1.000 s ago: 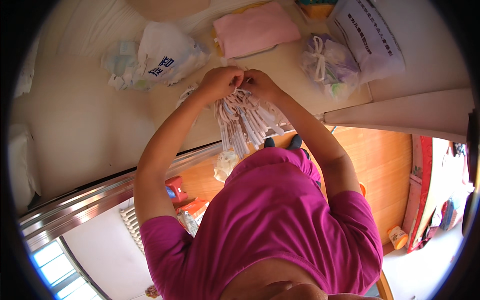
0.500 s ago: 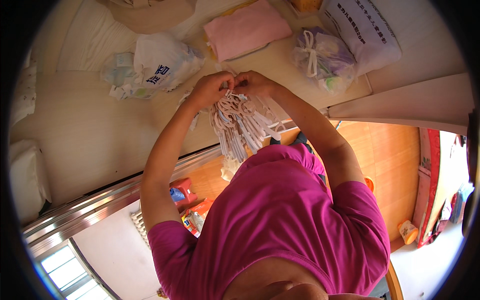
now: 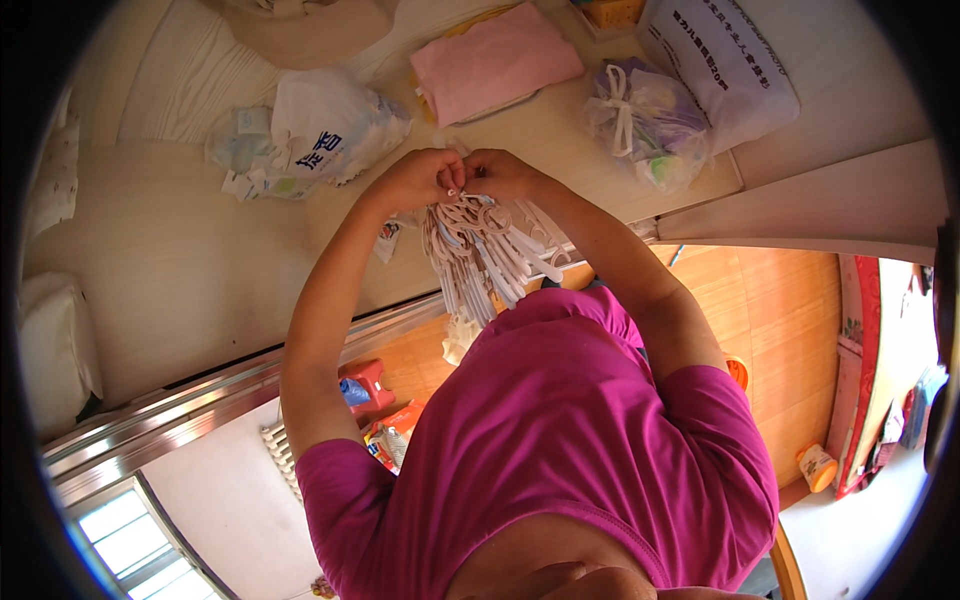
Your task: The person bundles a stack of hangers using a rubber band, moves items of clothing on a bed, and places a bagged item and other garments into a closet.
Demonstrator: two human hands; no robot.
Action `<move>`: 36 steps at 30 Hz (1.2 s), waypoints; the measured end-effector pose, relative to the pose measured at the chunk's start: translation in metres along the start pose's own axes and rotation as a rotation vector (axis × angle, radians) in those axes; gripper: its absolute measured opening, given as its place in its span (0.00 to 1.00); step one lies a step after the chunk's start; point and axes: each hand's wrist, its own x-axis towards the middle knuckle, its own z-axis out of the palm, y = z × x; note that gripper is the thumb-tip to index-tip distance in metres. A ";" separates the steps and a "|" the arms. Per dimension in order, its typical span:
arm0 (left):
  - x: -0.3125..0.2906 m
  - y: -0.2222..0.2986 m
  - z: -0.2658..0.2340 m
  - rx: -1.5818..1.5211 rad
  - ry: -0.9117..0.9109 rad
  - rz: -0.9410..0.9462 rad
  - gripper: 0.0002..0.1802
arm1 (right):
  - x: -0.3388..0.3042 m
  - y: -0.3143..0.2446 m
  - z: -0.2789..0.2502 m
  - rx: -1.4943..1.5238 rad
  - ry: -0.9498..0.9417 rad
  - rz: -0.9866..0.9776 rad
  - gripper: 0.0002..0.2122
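A bundle of pale pink and white clothes hangers (image 3: 480, 255) hangs down in front of me at the edge of the wooden surface. At its top, a small white tie (image 3: 456, 192) shows between my fingertips. My left hand (image 3: 418, 180) is closed in a pinch there, its fingers curled. Right beside it, my right hand (image 3: 507, 176) also pinches at the tie, with thumb and fingers pressed together. The fingertips nearly touch, and they partly hide the tie. The hangers' hooks and arms dangle below both hands.
On the wooden surface (image 3: 200, 250) lie a white plastic bag (image 3: 325, 125), a folded pink cloth (image 3: 495, 60), a tied clear bag (image 3: 645, 125) and a white printed package (image 3: 715, 75). A metal rail (image 3: 170, 410) runs along its near edge. A red stool (image 3: 370, 385) stands below.
Both hands stay at the top of the bundle and shift only slightly, the fingers working at the tie. The hangers hang much as before.
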 end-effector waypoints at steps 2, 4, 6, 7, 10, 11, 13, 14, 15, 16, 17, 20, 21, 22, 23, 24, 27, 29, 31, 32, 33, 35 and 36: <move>0.001 0.001 -0.003 0.035 -0.076 -0.018 0.10 | -0.001 -0.004 0.002 -0.042 0.026 0.001 0.11; 0.003 -0.002 -0.006 0.057 -0.167 -0.060 0.10 | 0.002 -0.003 0.007 -0.037 0.022 0.016 0.12; 0.008 -0.012 -0.010 0.051 -0.250 -0.080 0.11 | 0.002 -0.003 0.009 -0.066 0.013 0.048 0.12; 0.008 -0.017 -0.010 0.047 -0.290 -0.090 0.12 | 0.000 -0.004 0.009 -0.098 0.007 0.070 0.12; -0.011 -0.035 0.004 -0.396 0.008 -0.003 0.19 | -0.020 0.003 -0.002 -0.181 0.085 0.000 0.14; -0.019 -0.048 0.015 -0.442 0.231 0.030 0.21 | -0.031 0.008 -0.006 -0.205 0.124 -0.049 0.15; -0.034 -0.083 0.048 -0.521 0.686 0.095 0.24 | -0.060 0.010 -0.005 -0.258 0.257 -0.081 0.22; -0.042 -0.100 0.069 -0.596 0.783 0.063 0.28 | -0.075 0.009 0.000 -0.286 0.326 -0.093 0.25; -0.051 -0.118 0.094 -0.669 0.882 0.027 0.31 | -0.086 0.006 0.009 -0.283 0.322 -0.077 0.28; -0.062 -0.144 0.131 -0.740 0.897 0.016 0.35 | -0.097 0.001 0.021 -0.276 0.307 -0.066 0.32; -0.065 -0.157 0.160 -0.812 0.887 0.015 0.38 | -0.108 -0.001 0.027 -0.273 0.313 -0.043 0.35; -0.063 -0.075 0.205 -1.025 0.667 0.136 0.44 | -0.123 0.010 0.064 -0.259 0.299 -0.094 0.38; -0.057 -0.060 0.217 -1.005 0.724 0.189 0.47 | -0.124 0.023 0.082 -0.285 0.287 -0.100 0.38; -0.058 -0.043 0.213 -0.962 0.763 0.284 0.48 | -0.119 0.018 0.087 -0.110 0.310 -0.051 0.37; -0.053 -0.038 0.206 -1.024 0.785 0.338 0.47 | -0.113 0.014 0.092 0.066 0.331 0.002 0.37; -0.046 -0.035 0.196 -1.090 0.809 0.394 0.45 | -0.108 0.006 0.097 0.237 0.348 0.060 0.37; -0.030 -0.036 0.178 -0.962 0.821 0.362 0.42 | -0.098 0.004 0.096 0.319 0.419 0.038 0.31; -0.012 -0.062 0.184 -0.693 0.923 0.266 0.40 | -0.090 0.027 0.089 -0.207 0.451 0.069 0.33; -0.003 -0.073 0.175 -0.465 0.956 0.235 0.40 | -0.096 0.023 0.079 -0.403 0.305 0.206 0.33; 0.000 -0.080 0.171 -0.350 0.969 0.217 0.41 | -0.097 0.020 0.076 -0.501 0.233 0.274 0.34; -0.006 -0.074 0.161 -0.317 0.894 0.146 0.47 | -0.095 0.015 0.074 -0.518 0.288 0.191 0.37; 0.003 -0.093 0.172 -0.347 1.022 0.071 0.51 | -0.099 0.003 0.076 -0.565 0.474 0.093 0.39; -0.001 -0.089 0.169 -0.360 1.067 0.077 0.53 | -0.100 -0.003 0.076 -0.584 0.573 0.044 0.40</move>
